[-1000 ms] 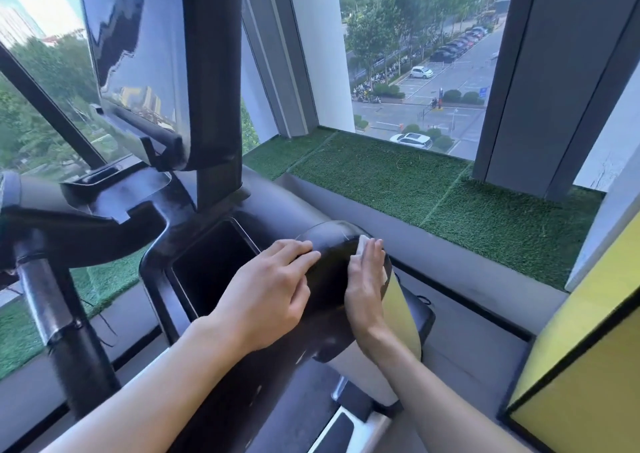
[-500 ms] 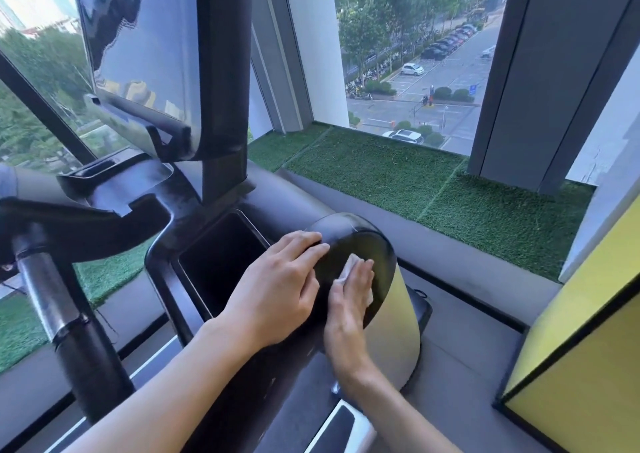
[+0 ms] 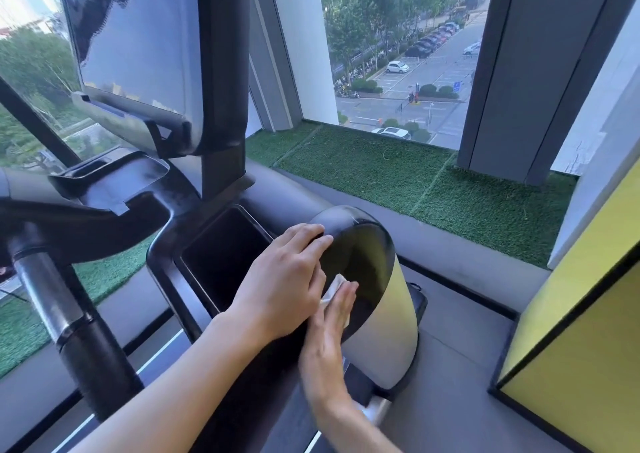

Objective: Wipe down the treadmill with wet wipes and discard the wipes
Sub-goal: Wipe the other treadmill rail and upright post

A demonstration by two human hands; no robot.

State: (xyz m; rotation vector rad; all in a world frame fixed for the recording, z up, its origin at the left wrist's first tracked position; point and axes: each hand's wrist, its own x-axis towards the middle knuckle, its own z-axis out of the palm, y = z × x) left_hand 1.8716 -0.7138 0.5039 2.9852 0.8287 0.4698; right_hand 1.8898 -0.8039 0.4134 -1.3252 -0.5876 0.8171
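the treadmill [image 3: 104, 210] fills the left and middle of the view, one machine, heavy and rigid, so it will not shift under a wiping hand. its one console screen [image 3: 138, 54] stands upright above, glossy and likely the most delicate part. lower right is the rounded end cap [image 3: 367, 244] of the console arm, smooth, hard plastic and shiny, probably slippery once damp. beside it is one deep storage pocket [image 3: 221, 255]. two hands are at work. the left hand [image 3: 287, 279] lies over the cap's upper left edge, fingers loosely extended and gripping nothing, bracing only. the right hand [image 3: 329, 341] is flat, fingers straight and together, pressing the wet wipe [image 3: 334, 288] against the cap's dark face. the wipe is the smallest thing here, and only one shows: white, thin, soft and limp, light, with a crumpled corner sticking out above the fingertips beside the left hand. it would bunch or slide if pressed loosely, so a flat palm suits it. for discarding, pinching that free corner looks the easiest hold.
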